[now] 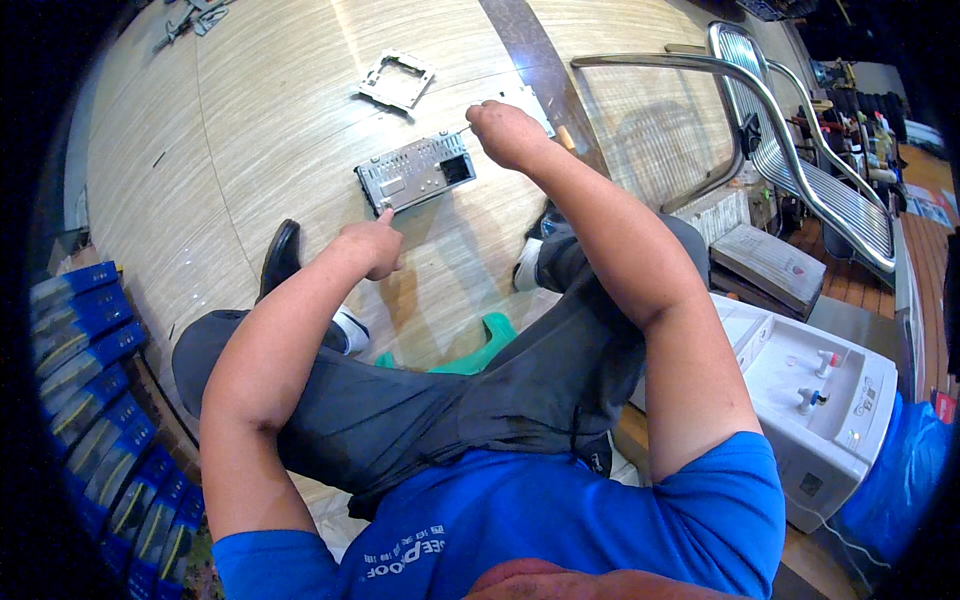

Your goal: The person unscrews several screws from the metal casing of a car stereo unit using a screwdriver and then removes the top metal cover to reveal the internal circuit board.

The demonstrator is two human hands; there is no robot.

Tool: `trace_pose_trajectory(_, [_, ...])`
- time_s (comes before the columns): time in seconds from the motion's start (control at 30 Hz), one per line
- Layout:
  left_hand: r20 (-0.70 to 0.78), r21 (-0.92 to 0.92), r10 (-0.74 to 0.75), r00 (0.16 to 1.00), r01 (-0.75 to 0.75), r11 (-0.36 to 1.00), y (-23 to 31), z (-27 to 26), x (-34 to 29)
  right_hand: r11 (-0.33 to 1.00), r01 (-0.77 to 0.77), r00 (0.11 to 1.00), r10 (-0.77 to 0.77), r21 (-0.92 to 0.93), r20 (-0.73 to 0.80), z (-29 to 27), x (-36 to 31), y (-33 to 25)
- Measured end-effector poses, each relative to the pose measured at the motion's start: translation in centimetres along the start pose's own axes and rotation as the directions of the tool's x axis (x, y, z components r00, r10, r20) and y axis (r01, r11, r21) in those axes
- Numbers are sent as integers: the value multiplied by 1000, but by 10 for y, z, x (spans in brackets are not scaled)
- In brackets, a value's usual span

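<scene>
A metal-cased box that looks like a car radio [412,172] lies on the floor in front of me, a dark square opening at its right end. The outstretched index finger of my left hand [375,246] touches its near left corner, and the other fingers are partly curled. My right hand [505,134] is closed just beyond the box's far right corner. A thin sliver shows at its fingertips, too small to name. Partly behind this hand lies a flat white plate [528,105]. A white square frame [397,82] sits farther off.
A green plastic stool [480,352] shows between my legs. To the right stand a metal-framed chair [760,110], a cardboard box [768,265] and a white water dispenser [800,390]. Blue packages [100,390] line the left side. A small tan piece [566,138] lies near the plate.
</scene>
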State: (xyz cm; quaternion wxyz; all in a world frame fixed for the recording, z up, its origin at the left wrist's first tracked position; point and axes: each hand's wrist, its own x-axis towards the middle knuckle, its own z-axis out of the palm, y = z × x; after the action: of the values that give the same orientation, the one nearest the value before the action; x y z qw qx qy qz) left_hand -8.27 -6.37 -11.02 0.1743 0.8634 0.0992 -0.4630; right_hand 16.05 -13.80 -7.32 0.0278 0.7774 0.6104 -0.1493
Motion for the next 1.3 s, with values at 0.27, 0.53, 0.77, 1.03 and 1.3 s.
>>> trace_pose_trajectory(0.27, [8, 7, -5, 1000, 5, 1000, 1, -2, -2, 1000, -6, 1000, 6, 11, 1, 1, 0, 0])
trace_pose_trajectory(0.53, [-10, -2, 1, 1000, -1, 1000, 0, 0, 1, 1000, 15, 1000, -14, 18, -21, 4, 2, 4])
trace_pose_trajectory(0.77, [-13, 3, -10, 1000, 10, 1000, 0, 2, 2, 993, -75, 997, 76, 96, 0, 6, 7, 9])
trace_pose_trajectory(1.03, [-6, -2, -9, 1000, 9, 1000, 0, 2, 3, 995, 5, 999, -1, 97, -37, 11, 7, 12])
trace_pose_trajectory(1.3, [-16, 0, 3, 1000, -3, 1000, -2, 4, 5, 997, 21, 1000, -19, 68, -19, 8, 6, 10])
